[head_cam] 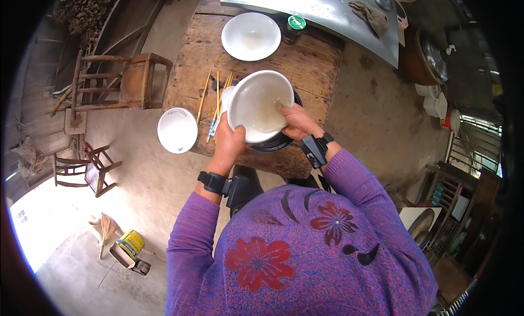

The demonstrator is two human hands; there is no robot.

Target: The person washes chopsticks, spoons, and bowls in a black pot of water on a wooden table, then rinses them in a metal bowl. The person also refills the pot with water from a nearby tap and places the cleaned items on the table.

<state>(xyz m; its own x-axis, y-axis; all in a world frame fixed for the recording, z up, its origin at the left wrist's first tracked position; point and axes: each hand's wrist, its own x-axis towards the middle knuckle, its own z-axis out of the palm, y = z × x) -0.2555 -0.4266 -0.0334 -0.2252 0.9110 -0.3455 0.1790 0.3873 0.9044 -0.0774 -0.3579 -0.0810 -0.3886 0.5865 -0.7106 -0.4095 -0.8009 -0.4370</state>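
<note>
A white bowl point(251, 97) holding some cloudy liquid is tilted between my two hands. My left hand point(230, 138) grips its lower left rim with the thumb on the inner side. My right hand point(299, 121) is at the right rim, its fingertips partly inside by the liquid. Beneath the bowl, a round black vessel point(282, 143) is mostly hidden. A white spoon point(225, 98) and several wooden chopsticks point(203, 95) lie just left of the bowl. Further up the table stands a second white bowl point(251, 37) with a little pale matter at its bottom.
The wooden table point(315, 76) also bears a green-lidded jar point(295, 25). A white dish point(177, 130) sits at its left edge. Beyond is a metal-topped counter point(311, 1) with a cloth point(369, 18). Wooden chairs point(135, 82) stand left; a broom point(107, 228) is lower left.
</note>
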